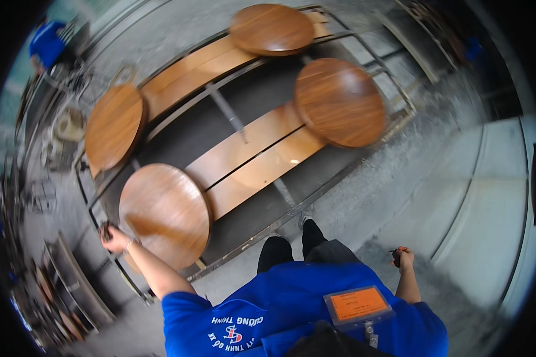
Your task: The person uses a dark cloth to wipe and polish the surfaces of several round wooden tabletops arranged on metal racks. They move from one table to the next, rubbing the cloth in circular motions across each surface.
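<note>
My left hand reaches out past the near-left round wooden tabletop, beside the metal frame of a low rack. Its fingers are closed at a dark spot; whether that is a small object or part of the frame, I cannot tell. At my right side, away from the rack, my right hand is closed around a small dark object too small to name. Three more round tabletops lie on the rack: a glossy one at the near right, one at the far right, and one at the far left.
Light wooden boards span the rack between the tabletops. Its metal edge runs just ahead of my feet. Long panels and metal pieces stand at the left. A person in blue is at the far left. Pale sheets stand right.
</note>
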Available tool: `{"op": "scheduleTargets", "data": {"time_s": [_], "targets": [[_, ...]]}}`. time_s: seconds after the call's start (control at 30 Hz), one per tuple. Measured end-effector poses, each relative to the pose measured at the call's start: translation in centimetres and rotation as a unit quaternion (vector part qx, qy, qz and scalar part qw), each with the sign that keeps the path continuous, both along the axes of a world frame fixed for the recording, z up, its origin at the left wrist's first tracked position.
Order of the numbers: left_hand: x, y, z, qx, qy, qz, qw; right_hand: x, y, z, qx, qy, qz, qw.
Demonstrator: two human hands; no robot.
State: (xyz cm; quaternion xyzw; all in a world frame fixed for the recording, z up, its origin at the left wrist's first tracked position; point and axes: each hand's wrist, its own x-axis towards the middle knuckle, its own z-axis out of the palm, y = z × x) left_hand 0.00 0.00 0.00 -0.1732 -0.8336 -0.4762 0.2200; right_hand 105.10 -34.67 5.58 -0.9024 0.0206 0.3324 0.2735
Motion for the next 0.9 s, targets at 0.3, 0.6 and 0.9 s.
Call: {"op": "scheduleTargets", "data": {"time_s": [0.3,0.6,0.9], "targets": [[43.7,4.1,4.6,0.026,-0.549,-0.549,0.630,1.2,-4.0,-3.0,-0.013,0.057,-0.186,0.981],[88.5,3.3,11.0,-0.191,-0.733,-0.632,0.164,14.2,-4.8,-9.9,0.142,0.172,-0.184,0.957],[108.7,13.1,14.7,-0.195,-0.709,-0.677,0.034,27.5,-8.0,-14.5,0.121,0.170,-0.125,0.970]]}}
